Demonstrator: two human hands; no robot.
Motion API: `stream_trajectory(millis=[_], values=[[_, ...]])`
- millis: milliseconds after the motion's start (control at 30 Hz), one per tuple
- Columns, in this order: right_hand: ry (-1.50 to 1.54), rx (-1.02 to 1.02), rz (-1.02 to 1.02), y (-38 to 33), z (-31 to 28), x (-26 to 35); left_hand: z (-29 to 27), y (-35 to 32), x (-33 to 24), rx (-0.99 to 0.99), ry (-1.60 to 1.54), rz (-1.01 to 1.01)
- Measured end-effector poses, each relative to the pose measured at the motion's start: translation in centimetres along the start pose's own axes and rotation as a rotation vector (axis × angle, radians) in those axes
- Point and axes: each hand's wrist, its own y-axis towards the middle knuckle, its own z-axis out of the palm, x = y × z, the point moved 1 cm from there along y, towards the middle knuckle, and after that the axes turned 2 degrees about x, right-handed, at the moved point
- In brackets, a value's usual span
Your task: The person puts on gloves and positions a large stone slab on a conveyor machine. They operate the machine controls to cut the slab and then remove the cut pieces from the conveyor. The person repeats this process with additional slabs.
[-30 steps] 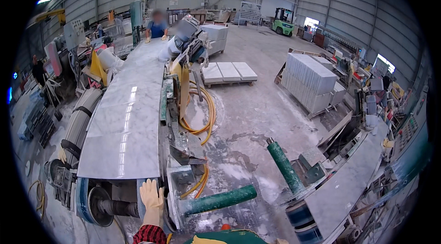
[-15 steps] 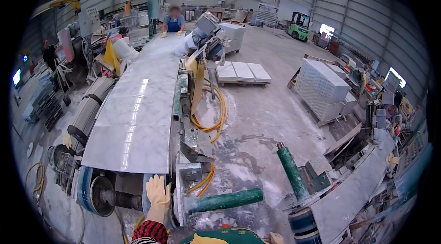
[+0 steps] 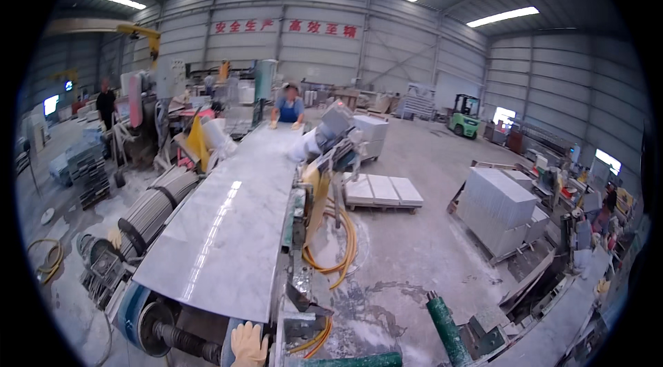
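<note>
My left hand [image 3: 248, 345], in a pale cream glove, lies at the near end of a long belt conveyor, its fingers stretched out and spread. It is just below the near edge of a glossy white and grey marble slab [image 3: 221, 256], on or beside the strip of belt that shows there. Whether the fingertips touch the slab, I cannot tell. To the left of the hand are the conveyor's end roller [image 3: 155, 329] and its ridged shaft [image 3: 186, 341]. My right hand is out of view.
Another person [image 3: 289, 106] in a blue apron stands at the conveyor's far end, gloved hands on it. Yellow hoses [image 3: 349, 246] coil on the floor right of it. Green posts [image 3: 447, 329], stacked slabs [image 3: 494, 205], a tile pallet [image 3: 383, 191] and a green forklift [image 3: 465, 117] stand rightward.
My view has tilted upward, so more roof shows and the conveyor sits lower in the picture. My left hand stays by the slab's near edge, still spread; its sleeve has left the picture.
</note>
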Motion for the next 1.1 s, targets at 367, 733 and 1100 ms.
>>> stream_trajectory(millis=[367, 733, 1100], values=[[-0.016, 0.342, -0.133, 2.6, 12.4, 10.3, -14.2, 26.2, -6.4, -0.082, -2.096, -0.097], [-0.149, 0.478, -0.125, 5.3, 17.9, 10.2, -11.1, 16.3, -1.2, 0.019, -0.946, -0.332], [-0.394, 0.241, 0.091, 12.2, 8.9, 0.6, 2.2, 4.5, 4.5, -0.151, -0.006, -0.072]])
